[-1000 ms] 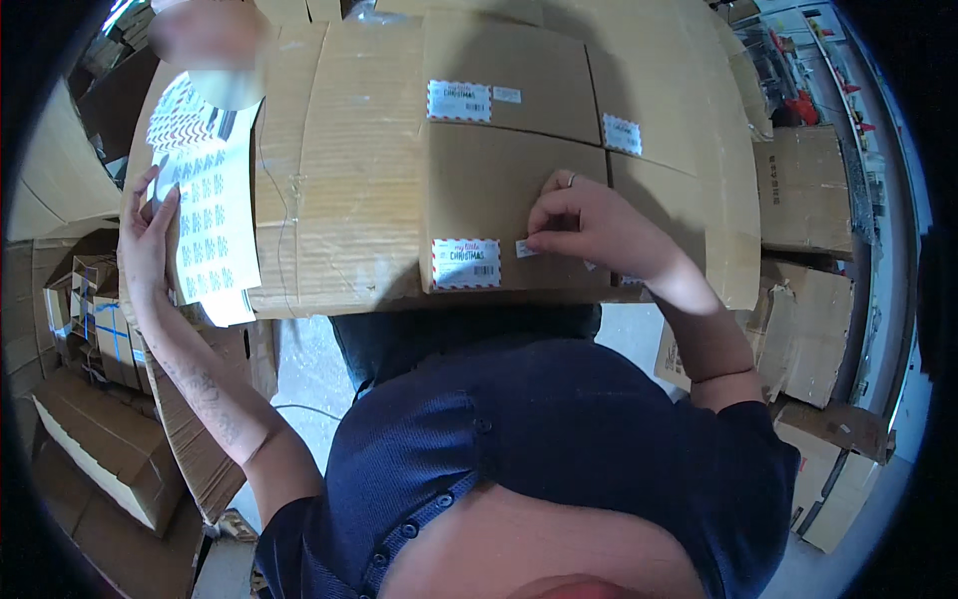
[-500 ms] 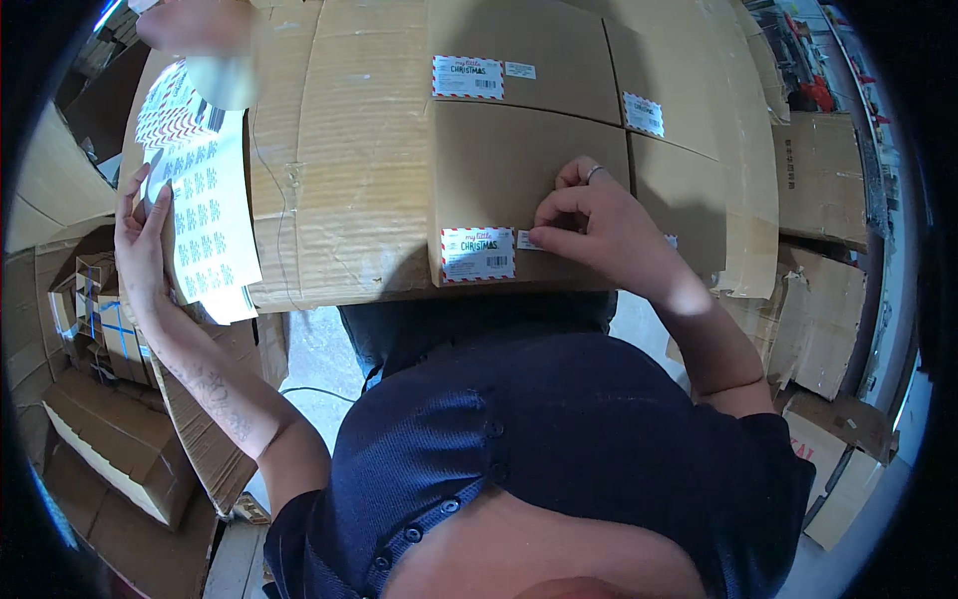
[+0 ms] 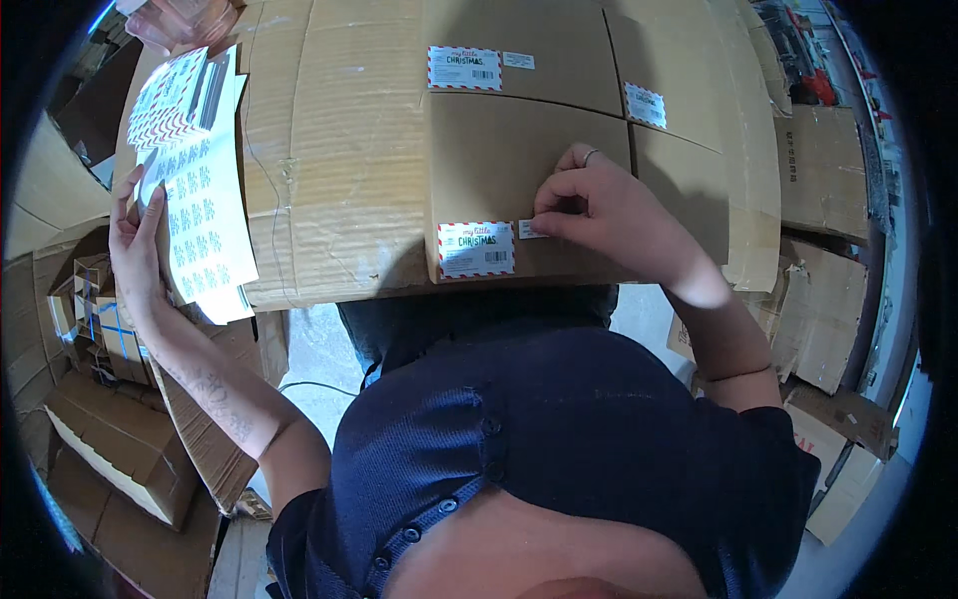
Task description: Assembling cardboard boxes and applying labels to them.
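On the near cardboard box (image 3: 529,170), my right hand (image 3: 609,205) has thumb and forefinger pinched at a small white label (image 3: 527,229). That label lies just right of a larger white label with a red-striped border (image 3: 476,250), flat on the box. The fingertips cover part of the small label. At the left table edge, my left hand (image 3: 140,245) grips the side of a white sheet of small printed labels (image 3: 205,225), thumb on top. A stack of striped-border labels (image 3: 172,100) rests on the sheet's far end.
Behind lies another labelled box (image 3: 539,30); more flat boxes (image 3: 684,190) adjoin on the right, one with a striped label (image 3: 645,105). A pinkish clear plastic container (image 3: 185,20) sits at the far left. Cartons (image 3: 823,175) stand beyond the table's right side, others (image 3: 120,439) at lower left.
A blurred skin-toned shape and a pale round patch over the striped label stack are gone, uncovering the stack and the plastic container. My hands have barely moved.
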{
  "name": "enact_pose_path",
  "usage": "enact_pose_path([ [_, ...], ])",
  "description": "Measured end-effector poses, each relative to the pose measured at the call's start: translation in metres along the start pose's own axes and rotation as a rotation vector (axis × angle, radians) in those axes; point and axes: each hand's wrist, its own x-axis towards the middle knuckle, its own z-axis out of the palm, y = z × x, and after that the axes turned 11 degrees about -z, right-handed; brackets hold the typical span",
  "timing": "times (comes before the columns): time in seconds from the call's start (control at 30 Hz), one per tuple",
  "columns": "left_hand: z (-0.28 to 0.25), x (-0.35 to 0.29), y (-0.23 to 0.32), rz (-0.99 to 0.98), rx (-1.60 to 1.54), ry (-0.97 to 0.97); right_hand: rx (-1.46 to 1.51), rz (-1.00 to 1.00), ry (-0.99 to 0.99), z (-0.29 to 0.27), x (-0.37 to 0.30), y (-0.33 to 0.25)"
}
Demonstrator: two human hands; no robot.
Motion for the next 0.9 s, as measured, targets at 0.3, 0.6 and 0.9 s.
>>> enact_pose_path([
  [0.3, -0.001, -0.001, 0.000, 0.026, 0.031, 0.016, 0.031, 0.039, 0.000, 0.001, 0.000, -0.004],
  [0.6, 0.000, -0.001, 0.000, -0.003, -0.005, 0.002, 0.044, 0.049, 0.015, 0.004, -0.003, -0.005],
  [0.9, -0.014, 0.006, -0.014, 0.021, 0.027, -0.024, 0.037, 0.055, 0.026, 0.006, -0.002, -0.006],
])
